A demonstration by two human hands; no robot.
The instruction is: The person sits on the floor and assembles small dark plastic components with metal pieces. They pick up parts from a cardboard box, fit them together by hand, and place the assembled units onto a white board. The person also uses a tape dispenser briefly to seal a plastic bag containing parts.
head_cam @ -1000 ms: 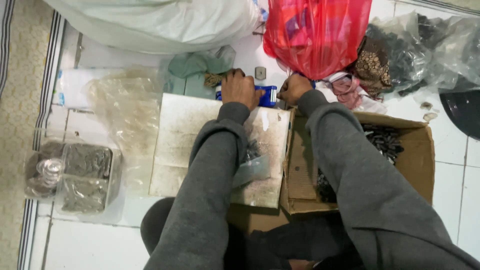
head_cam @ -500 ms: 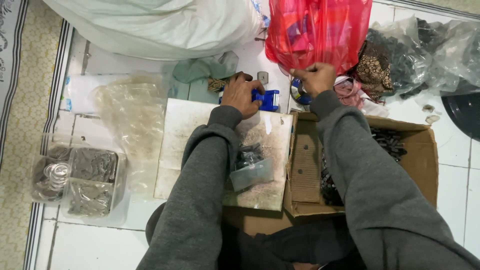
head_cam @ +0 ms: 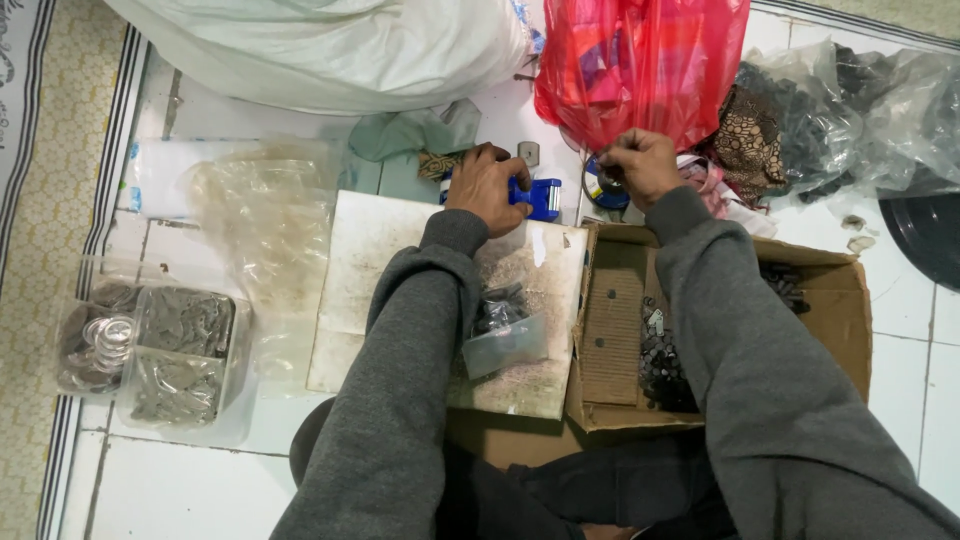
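Here the left hand (head_cam: 487, 186) is closed over a blue tape dispenser (head_cam: 540, 197) at the far edge of the white board (head_cam: 375, 260), while the right hand (head_cam: 640, 165) pinches something small and hidden just right of it, below the red plastic bag (head_cam: 640, 60), beyond the cardboard box (head_cam: 820, 300)

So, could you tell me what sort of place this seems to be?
Probably a home workshop on a tiled floor: a cardboard box of small dark metal parts, clear tubs of grey pieces, and plastic bags around.
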